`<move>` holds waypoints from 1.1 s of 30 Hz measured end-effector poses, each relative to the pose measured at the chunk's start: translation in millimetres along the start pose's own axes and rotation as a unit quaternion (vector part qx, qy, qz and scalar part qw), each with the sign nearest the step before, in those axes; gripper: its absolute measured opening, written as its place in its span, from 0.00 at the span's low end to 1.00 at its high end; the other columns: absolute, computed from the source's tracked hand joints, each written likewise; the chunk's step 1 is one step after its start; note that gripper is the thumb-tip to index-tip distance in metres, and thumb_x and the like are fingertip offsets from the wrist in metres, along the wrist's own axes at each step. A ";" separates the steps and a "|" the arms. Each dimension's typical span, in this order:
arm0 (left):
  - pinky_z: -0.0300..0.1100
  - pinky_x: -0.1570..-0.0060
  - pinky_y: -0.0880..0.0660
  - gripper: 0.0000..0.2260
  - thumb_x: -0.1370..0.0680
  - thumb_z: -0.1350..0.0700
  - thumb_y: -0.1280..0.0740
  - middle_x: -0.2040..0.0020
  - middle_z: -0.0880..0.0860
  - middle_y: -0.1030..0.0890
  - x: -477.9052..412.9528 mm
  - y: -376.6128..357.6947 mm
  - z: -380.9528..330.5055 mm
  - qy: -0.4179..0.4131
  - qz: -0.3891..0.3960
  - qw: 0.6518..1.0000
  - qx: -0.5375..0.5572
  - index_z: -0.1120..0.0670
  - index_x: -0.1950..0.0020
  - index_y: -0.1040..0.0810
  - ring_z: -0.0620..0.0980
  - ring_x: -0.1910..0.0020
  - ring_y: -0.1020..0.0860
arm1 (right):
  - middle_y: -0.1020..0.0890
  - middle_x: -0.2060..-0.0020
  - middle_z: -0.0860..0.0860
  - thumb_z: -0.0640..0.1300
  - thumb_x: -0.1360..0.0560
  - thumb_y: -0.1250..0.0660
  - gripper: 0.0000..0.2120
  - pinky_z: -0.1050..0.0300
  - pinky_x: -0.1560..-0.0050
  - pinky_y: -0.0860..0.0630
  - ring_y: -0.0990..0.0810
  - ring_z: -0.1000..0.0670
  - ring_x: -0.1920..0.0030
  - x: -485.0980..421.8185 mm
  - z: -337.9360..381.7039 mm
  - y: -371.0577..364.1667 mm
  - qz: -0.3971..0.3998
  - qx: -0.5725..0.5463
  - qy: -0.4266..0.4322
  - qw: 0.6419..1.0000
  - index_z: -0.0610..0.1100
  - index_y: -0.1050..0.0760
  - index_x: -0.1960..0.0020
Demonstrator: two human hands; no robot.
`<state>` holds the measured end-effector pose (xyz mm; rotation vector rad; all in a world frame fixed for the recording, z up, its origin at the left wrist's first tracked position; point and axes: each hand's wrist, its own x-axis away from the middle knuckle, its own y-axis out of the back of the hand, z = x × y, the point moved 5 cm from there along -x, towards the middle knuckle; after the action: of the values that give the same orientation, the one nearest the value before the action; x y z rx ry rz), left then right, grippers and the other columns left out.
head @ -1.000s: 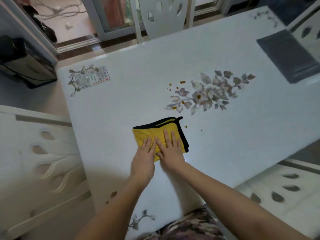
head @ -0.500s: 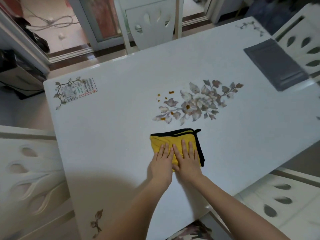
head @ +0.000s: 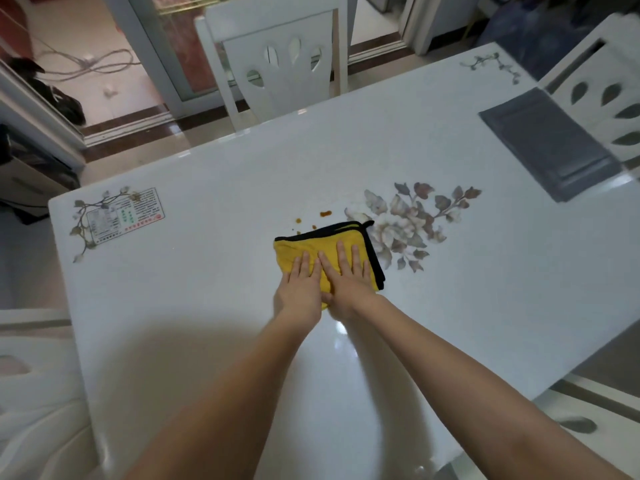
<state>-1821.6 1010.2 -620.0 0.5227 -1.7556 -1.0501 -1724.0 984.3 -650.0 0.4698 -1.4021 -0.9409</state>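
Observation:
A folded yellow cloth [head: 304,242] with a black border lies flat on the white table [head: 214,271]. My left hand [head: 302,287] and my right hand [head: 348,279] press down on it side by side, fingers straight. The cloth's far edge reaches several small brown spots [head: 313,220] and overlaps the left end of a printed flower pattern [head: 412,220]. My hands cover the near part of the cloth.
A grey rectangular mat [head: 547,143] lies at the table's far right. A printed label [head: 124,216] sits at the far left corner. White chairs stand at the far side [head: 277,64], far right [head: 602,95], near left [head: 34,375] and near right.
Both hands have pushed the cloth away from me across the table; its far edge now reaches the brown spots and the flower pattern. The camera view has also shifted.

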 end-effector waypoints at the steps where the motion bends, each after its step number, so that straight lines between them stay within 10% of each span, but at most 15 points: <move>1: 0.46 0.25 0.51 0.37 0.21 0.54 0.37 0.22 0.54 0.61 -8.8 3.2 2.1 0.014 0.002 1.000 0.003 0.54 0.22 0.61 0.52 0.23 0.58 | 0.75 0.28 0.48 0.65 0.23 0.43 0.41 0.39 0.26 0.66 0.76 0.41 0.28 -10.6 0.4 7.4 0.001 0.004 0.012 1.000 0.59 0.70 0.25; 19: 0.49 0.33 0.35 0.38 0.22 0.54 0.35 0.22 0.53 0.60 -147.3 70.9 -24.7 -0.065 -0.022 0.997 -0.028 0.51 0.22 0.58 0.52 0.22 0.57 | 0.71 0.26 0.52 0.65 0.23 0.44 0.38 0.42 0.26 0.66 0.73 0.44 0.26 -101.4 -65.7 89.5 -0.061 -0.080 -0.013 0.995 0.60 0.65 0.24; 33: 0.51 0.27 0.45 0.34 0.20 0.55 0.40 0.22 0.54 0.62 -74.2 11.0 -111.6 -0.177 0.030 0.976 -0.125 0.51 0.22 0.60 0.54 0.23 0.58 | 0.74 0.27 0.49 0.64 0.22 0.47 0.38 0.41 0.26 0.67 0.75 0.42 0.27 14.0 -120.2 16.6 -0.066 -0.120 -0.132 0.982 0.58 0.69 0.24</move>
<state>-1688.6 1024.7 -634.2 0.1283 -1.8938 -1.3617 -1605.8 953.6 -647.7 0.2637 -1.4821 -1.3009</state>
